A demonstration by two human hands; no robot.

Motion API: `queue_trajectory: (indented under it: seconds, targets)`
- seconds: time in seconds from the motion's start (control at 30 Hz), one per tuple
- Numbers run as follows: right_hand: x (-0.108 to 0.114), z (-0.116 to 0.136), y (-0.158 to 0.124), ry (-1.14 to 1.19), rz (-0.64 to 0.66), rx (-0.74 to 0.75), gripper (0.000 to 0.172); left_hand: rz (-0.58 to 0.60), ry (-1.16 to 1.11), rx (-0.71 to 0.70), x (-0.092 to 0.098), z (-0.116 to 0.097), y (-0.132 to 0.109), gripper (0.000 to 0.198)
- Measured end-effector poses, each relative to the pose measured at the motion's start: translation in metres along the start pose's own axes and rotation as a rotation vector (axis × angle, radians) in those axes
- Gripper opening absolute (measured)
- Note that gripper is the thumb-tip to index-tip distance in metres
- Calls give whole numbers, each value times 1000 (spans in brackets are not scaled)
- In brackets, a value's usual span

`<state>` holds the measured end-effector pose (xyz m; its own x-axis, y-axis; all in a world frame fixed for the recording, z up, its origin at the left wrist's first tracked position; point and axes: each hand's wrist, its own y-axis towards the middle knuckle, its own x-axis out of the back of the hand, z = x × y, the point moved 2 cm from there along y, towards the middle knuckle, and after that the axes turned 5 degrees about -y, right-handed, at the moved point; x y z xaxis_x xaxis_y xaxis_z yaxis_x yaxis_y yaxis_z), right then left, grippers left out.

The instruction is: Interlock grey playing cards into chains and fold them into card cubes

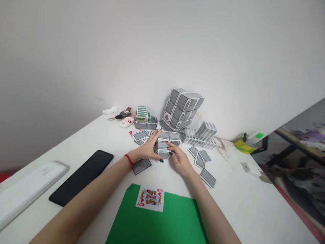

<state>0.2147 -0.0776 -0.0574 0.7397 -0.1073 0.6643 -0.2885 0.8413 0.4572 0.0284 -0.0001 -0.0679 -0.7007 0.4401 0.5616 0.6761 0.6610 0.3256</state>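
Note:
My left hand [148, 149] and my right hand [179, 158] close from either side on a small block of folded grey-backed playing cards [165, 141] on the white table [243, 203]. The left fingers press its left side, and the right fingertips pinch its front edge. A red string circles my left wrist. Loose grey-backed cards [141, 166] lie by my left wrist and more cards [203, 159] lie right of my right hand. A face-up king of hearts [150, 199] rests on a green sheet [157, 223] between my forearms.
A tall stack of folded-card cubes [182, 108] leans on the wall behind. Card boxes [143, 117] and small figurines [127, 118] sit at the back left. A black phone [82, 176] and a white tray [25, 189] lie at left; a chair and clutter show beyond the table's right edge.

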Motion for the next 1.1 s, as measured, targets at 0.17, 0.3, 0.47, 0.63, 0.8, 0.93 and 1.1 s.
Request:
queue_trajectory:
  seconds: [0.17,0.3,0.47,0.63,0.8,0.93,1.1]
  targets:
    - [7,11,2,-62,22,-28,18,6,75,40,-2,-2,-2,129]
    - [25,25,23,-205,124,-42,7,0,57,25,-3,-7,-5,118]
    - [38,46,64,-459,495,-36,31,-28,53,17,-3,-9,-6,112]
    - [32,52,91,-559,646,41,76,-41,52,-25,-3,-10,-5,114]
    - [26,49,101,-548,830,-67,87,-69,33,-49,-2,-12,-5,122]
    - [22,51,102,-642,808,-23,92,-67,30,-50,-2,-8,-5,126]
    - [15,47,98,-693,778,24,96,-16,101,29,-6,-2,-6,126]
